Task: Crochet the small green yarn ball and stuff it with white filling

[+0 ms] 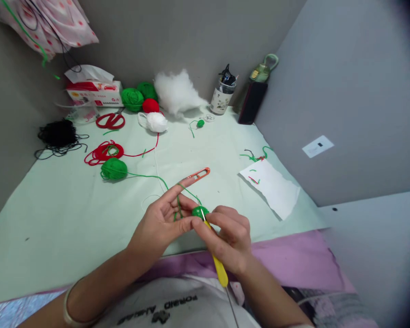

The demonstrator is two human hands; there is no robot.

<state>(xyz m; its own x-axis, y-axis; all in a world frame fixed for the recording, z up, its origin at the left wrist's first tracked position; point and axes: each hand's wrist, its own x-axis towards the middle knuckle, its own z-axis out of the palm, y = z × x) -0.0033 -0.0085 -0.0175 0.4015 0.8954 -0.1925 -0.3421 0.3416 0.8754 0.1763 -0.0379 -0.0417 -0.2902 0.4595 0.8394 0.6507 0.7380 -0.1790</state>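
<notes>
My left hand [160, 221] pinches a small green crochet piece [198, 211] between thumb and fingers. Green yarn from a ball [114, 169] on the table runs over its raised index finger and down to the piece. An orange slotted tool [202, 173] extends beyond that fingertip; whether it is worn on the finger or lies behind it, I cannot tell. My right hand [230, 232] grips a crochet hook [220, 271] by its yellow handle. The hook's metal shaft meets the green piece, and its very tip is hard to see.
Along the back stand a tissue box [95, 93], green yarn balls [132, 99], white stuffing [178, 93], a pen cup [222, 96] and a bottle [254, 98]. Red scissors [110, 120], black yarn [57, 134] and a red yarn coil [104, 151] lie left. White paper [273, 189] lies right.
</notes>
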